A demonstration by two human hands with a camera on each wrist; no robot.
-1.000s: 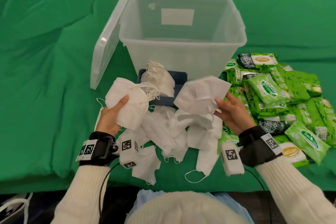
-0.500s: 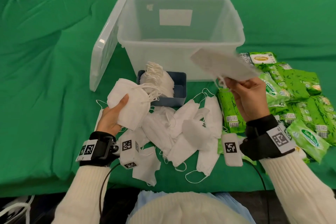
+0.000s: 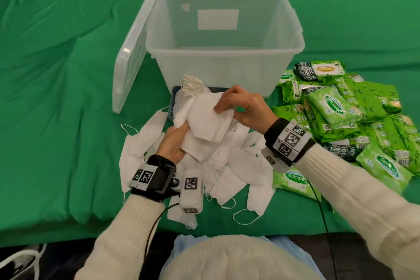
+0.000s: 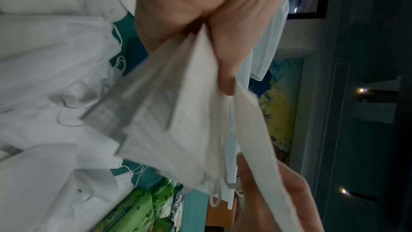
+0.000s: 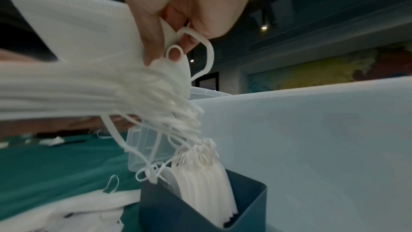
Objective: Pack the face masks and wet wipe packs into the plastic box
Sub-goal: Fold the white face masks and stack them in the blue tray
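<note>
The lid [image 3: 138, 45] leans against the plastic box [image 3: 223, 38], beyond both hands. The left hand [image 3: 173, 141] grips a stack of masks [image 3: 204, 120] from below; the right hand [image 3: 241, 104] pinches the stack's top. Loose masks [image 3: 236, 166] lie beneath them. Wipe packs [image 3: 336, 107] are piled right of the right hand.

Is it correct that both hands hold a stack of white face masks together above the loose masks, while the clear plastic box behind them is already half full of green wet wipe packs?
Not quite. In the head view the clear plastic box holds nothing; the green wet wipe packs lie on the green cloth beside it. The rest is correct: the left hand and right hand hold the stack of white face masks together.
</note>
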